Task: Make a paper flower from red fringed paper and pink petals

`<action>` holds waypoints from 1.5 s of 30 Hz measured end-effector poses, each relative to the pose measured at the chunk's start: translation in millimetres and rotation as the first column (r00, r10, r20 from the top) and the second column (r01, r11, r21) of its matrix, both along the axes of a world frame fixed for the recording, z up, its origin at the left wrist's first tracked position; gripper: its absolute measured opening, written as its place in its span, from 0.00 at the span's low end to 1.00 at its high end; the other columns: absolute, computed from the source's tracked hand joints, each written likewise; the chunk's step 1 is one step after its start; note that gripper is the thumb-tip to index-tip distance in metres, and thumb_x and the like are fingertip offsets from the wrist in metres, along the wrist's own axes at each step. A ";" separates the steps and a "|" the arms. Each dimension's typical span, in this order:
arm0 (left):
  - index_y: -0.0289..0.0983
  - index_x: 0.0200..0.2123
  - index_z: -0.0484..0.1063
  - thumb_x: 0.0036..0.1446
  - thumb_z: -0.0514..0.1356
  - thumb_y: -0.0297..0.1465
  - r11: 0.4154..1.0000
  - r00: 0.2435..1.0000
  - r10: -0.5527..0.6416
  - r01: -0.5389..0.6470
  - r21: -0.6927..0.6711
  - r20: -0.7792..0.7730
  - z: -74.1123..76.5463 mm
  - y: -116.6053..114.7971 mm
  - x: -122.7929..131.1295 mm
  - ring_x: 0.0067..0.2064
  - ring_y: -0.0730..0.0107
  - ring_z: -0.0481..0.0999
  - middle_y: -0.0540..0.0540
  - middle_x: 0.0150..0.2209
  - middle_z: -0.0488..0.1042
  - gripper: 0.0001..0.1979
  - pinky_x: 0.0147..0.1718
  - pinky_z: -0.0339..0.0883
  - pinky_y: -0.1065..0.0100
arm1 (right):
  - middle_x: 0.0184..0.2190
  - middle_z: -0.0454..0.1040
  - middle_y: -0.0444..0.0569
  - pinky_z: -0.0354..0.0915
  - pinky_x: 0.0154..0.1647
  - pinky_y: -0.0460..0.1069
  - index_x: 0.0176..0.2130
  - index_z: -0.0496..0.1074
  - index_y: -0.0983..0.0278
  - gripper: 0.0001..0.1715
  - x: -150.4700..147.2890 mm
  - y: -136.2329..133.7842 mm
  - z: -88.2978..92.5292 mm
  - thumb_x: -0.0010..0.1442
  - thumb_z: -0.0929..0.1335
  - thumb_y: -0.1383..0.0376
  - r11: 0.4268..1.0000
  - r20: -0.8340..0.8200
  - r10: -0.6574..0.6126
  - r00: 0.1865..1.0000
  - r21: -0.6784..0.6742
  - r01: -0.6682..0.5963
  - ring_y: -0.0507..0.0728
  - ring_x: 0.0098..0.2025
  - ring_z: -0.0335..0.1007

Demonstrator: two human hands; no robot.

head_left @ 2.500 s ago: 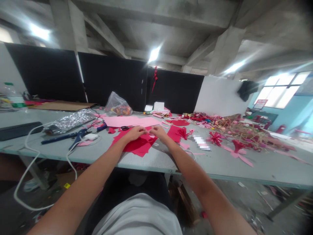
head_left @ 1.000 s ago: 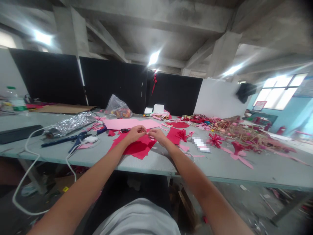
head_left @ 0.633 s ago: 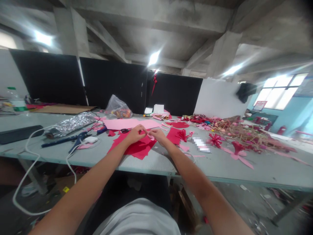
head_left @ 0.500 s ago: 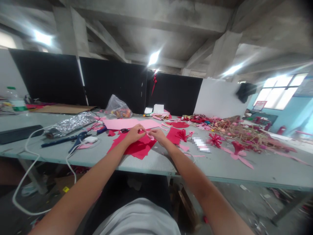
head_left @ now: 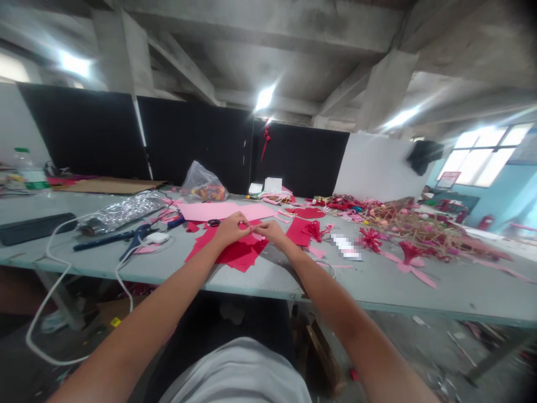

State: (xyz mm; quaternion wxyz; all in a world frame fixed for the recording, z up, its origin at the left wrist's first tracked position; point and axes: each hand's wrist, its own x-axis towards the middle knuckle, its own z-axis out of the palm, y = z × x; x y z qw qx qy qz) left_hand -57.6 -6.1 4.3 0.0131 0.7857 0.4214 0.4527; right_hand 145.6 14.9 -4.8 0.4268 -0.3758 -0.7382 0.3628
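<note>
Over a loose pile of red sheets [head_left: 237, 254], my left hand [head_left: 232, 228] and my right hand [head_left: 272, 231] meet fingertip to fingertip. Both are closed in a pinch on a small pink piece [head_left: 257, 237], probably paper or felt, mostly covered by the fingers. A long pink sheet [head_left: 205, 211] lies just behind the hands. Black-handled scissors [head_left: 213, 223] rest beside my left hand, partly hidden. To the right of my right hand is a red fringed flower [head_left: 314, 230] on another red sheet [head_left: 297, 232].
At left lie a blue glue-gun-like tool [head_left: 136, 242] with white cable [head_left: 52, 260], a silver foil roll [head_left: 126, 212] and a dark flat case [head_left: 36, 228]. A plastic bag [head_left: 201, 182] stands behind. Dried stems and flowers [head_left: 403, 221] heap at right.
The fingertips have shifted slightly around the pink piece, of which less shows now. Both hands stay over the red pile, and the view has moved very little.
</note>
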 end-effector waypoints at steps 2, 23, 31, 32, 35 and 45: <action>0.40 0.29 0.78 0.54 0.66 0.37 0.999 0.999 0.028 -0.028 0.018 -0.021 0.3 -2.3 1.4 0.37 0.64 0.76 0.47 0.38 0.76 0.08 0.37 0.67 0.64 | 0.22 0.75 0.43 0.54 0.30 0.47 0.34 0.85 0.65 0.18 0.2 2.4 0.1 0.52 0.74 0.53 1.000 0.040 0.003 0.999 0.031 -0.005 0.51 0.25 0.58; 0.38 0.29 0.76 0.56 0.66 0.36 0.999 1.000 -0.004 0.004 0.038 -0.011 -2.4 -0.1 1.7 0.32 0.68 0.73 0.48 0.37 0.75 0.07 0.33 0.63 0.65 | 0.23 0.76 0.45 0.54 0.28 0.47 0.33 0.85 0.66 0.19 1.6 7.2 -1.7 0.56 0.72 0.53 0.988 0.099 0.022 0.995 0.152 -0.037 0.52 0.25 0.60; 0.39 0.32 0.78 0.53 0.65 0.32 0.997 0.998 -0.065 0.065 0.033 0.001 1.0 1.7 -0.5 0.35 0.67 0.74 0.47 0.39 0.75 0.04 0.36 0.66 0.65 | 0.27 0.80 0.47 0.57 0.31 0.47 0.35 0.85 0.64 0.17 2.1 9.8 0.7 0.57 0.72 0.55 0.984 0.094 -0.031 0.995 0.176 0.014 0.54 0.28 0.66; 0.39 0.32 0.78 0.53 0.65 0.32 0.998 0.998 -0.060 0.059 0.032 0.003 1.1 1.4 -0.4 0.35 0.67 0.74 0.47 0.39 0.75 0.04 0.36 0.66 0.65 | 0.27 0.80 0.47 0.57 0.31 0.47 0.34 0.85 0.65 0.16 2.0 10.0 0.8 0.57 0.72 0.55 0.983 0.093 -0.027 0.995 0.182 0.009 0.54 0.29 0.66; 0.38 0.31 0.77 0.54 0.64 0.32 0.998 0.999 -0.049 0.049 0.026 -0.002 0.9 0.7 0.0 0.33 0.68 0.73 0.47 0.39 0.75 0.04 0.35 0.65 0.65 | 0.24 0.78 0.46 0.57 0.30 0.47 0.32 0.85 0.65 0.17 1.6 9.6 0.4 0.57 0.72 0.55 0.981 0.092 -0.009 0.996 0.196 -0.009 0.54 0.28 0.65; 0.39 0.31 0.76 0.55 0.62 0.32 0.997 0.998 -0.067 0.067 0.028 -0.015 -0.7 1.4 -1.1 0.35 0.67 0.73 0.47 0.38 0.76 0.04 0.37 0.66 0.64 | 0.23 0.76 0.44 0.56 0.30 0.46 0.32 0.84 0.66 0.18 0.7 8.7 -0.8 0.57 0.71 0.55 0.984 0.100 -0.027 0.995 0.181 0.008 0.52 0.27 0.62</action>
